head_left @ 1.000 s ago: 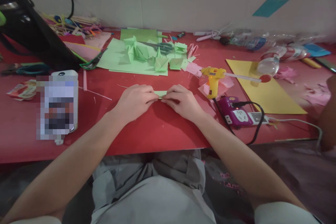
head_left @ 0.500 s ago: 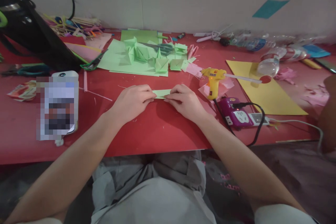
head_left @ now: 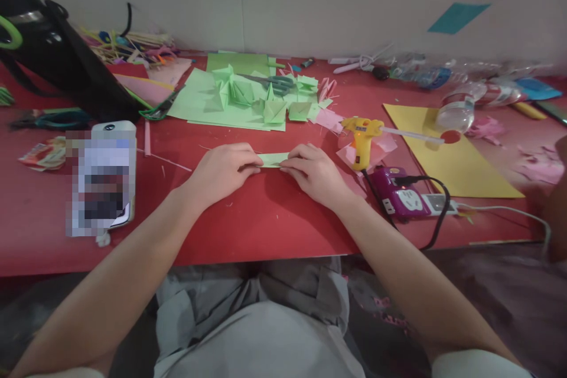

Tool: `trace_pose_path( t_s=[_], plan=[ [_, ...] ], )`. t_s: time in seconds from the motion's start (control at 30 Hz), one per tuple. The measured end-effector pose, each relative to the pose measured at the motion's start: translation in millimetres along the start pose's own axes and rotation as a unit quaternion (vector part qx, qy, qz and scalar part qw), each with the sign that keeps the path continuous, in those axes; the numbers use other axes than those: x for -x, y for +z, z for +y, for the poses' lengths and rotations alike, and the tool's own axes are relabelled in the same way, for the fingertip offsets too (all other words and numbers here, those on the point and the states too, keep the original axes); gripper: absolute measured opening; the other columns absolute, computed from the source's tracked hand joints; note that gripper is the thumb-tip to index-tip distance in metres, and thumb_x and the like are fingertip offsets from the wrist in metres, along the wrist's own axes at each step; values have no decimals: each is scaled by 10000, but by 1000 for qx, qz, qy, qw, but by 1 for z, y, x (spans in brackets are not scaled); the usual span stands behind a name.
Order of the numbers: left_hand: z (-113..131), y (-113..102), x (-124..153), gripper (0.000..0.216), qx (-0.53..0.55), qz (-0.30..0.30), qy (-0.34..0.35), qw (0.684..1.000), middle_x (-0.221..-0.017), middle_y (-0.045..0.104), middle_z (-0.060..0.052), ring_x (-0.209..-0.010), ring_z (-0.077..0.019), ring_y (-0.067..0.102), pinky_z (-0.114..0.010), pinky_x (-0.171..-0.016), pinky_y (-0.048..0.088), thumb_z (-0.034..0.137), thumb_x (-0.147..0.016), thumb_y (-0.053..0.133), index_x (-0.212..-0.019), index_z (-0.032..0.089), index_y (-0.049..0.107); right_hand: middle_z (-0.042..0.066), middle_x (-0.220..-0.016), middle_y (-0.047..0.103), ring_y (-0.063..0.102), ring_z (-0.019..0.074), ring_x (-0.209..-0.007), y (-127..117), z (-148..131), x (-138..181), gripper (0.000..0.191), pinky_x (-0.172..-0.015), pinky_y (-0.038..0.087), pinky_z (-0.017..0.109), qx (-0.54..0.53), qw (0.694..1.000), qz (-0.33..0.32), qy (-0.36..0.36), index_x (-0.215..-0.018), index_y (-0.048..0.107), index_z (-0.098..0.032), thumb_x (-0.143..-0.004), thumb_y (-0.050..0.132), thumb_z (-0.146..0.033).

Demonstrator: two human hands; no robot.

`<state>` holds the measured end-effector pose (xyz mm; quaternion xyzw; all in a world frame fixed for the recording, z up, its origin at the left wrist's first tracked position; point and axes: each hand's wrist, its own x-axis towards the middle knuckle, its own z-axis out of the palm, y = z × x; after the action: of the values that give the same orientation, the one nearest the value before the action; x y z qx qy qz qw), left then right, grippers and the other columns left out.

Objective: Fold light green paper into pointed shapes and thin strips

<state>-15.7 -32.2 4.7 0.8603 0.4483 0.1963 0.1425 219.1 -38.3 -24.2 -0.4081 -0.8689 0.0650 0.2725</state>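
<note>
A narrow strip of light green paper (head_left: 274,160) lies between my two hands, low over the red table. My left hand (head_left: 228,170) pinches its left end between thumb and fingers. At the right end, my right hand (head_left: 312,172) grips it the same way. The ends of the strip are hidden under my fingers. Beyond my hands, folded green paper pieces (head_left: 275,111) stand on and beside flat green sheets (head_left: 195,100), with dark-handled scissors (head_left: 280,84) among them.
To the right, a yellow glue gun (head_left: 362,143) stands by a purple power strip (head_left: 401,192) with cables. A yellow sheet (head_left: 469,165) and plastic bottles (head_left: 456,109) lie farther right. On the left are a phone (head_left: 113,174) and a large black object (head_left: 66,53).
The whole view has shifted slightly, so the table things appear a little to the right. Both hands keep their hold on the green paper strip.
</note>
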Motion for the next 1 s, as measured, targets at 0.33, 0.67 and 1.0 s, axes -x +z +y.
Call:
trace_pose_path(
  t_s=[0.33, 0.67, 1.0],
  plan=[
    [-1, -4, 0, 108, -6, -12, -15, 1000, -928, 718, -1, -804, -160, 628, -276, -666, 410, 208, -867, 633, -876, 221, 739, 86, -933, 680, 581, 208, -848, 1, 4, 2, 240, -767, 464, 363, 2, 1000, -14, -17, -1008, 733, -190, -959, 499, -163],
    [-4, -8, -1, 95, 61, 3, -25, 998, -902, 707, -2, -789, -147, 607, -263, -680, 430, 264, -866, 651, -856, 217, 733, 83, -968, 680, 591, 216, -881, -3, 3, 2, 175, -791, 493, 371, 19, 997, 68, -33, -1022, 730, -209, -927, 583, -202],
    [-4, -10, 0, 87, 74, -3, -30, 997, -897, 709, 3, -792, -141, 614, -260, -685, 443, 272, -854, 658, -844, 221, 728, 68, -852, 629, 566, 191, -801, -2, 3, 1, 172, -742, 487, 353, -14, 997, 64, -31, -913, 761, -209, -931, 590, -227]
  ],
)
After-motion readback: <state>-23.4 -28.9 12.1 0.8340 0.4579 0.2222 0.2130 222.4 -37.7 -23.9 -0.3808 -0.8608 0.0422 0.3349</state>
